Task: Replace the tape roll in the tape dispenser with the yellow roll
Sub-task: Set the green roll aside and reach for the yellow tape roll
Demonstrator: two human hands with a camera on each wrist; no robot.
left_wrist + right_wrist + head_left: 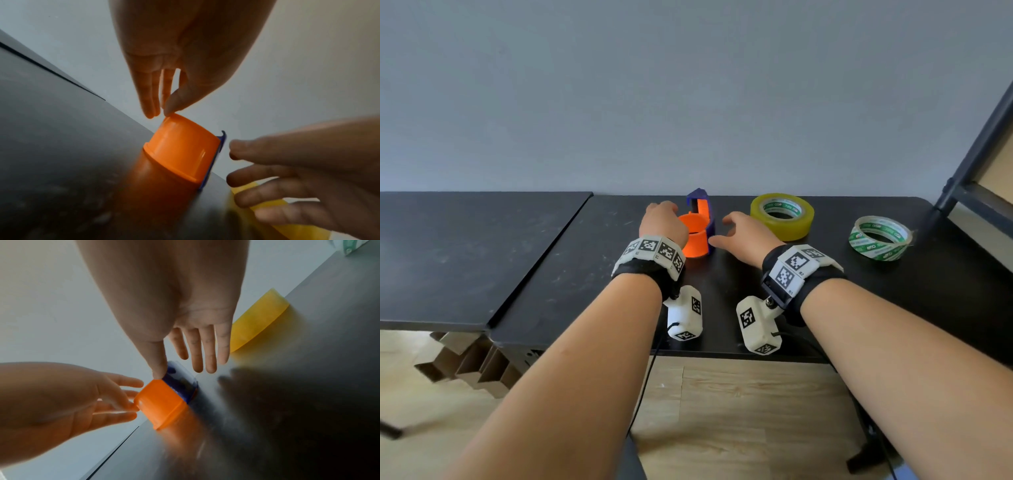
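Note:
The tape dispenser stands at the back of the black table (571, 260), with an orange drum (695, 240) set in a blue body (702, 202). No tape shows on the drum (183, 152). My left hand (160, 113) pinches the drum's upper rim between thumb and fingers. My right hand (185, 361) is spread with straight fingers just right of the dispenser, its thumb tip touching the blue body (180, 382) by the drum (162, 404). The yellow roll (787, 229) lies flat to the right of that hand.
A clear roll with a green-and-white core (873, 248) lies further right, near a dark metal frame (962, 171). A grey wall (688, 102) rises directly behind the dispenser. A second black tabletop (448, 260) adjoins on the left.

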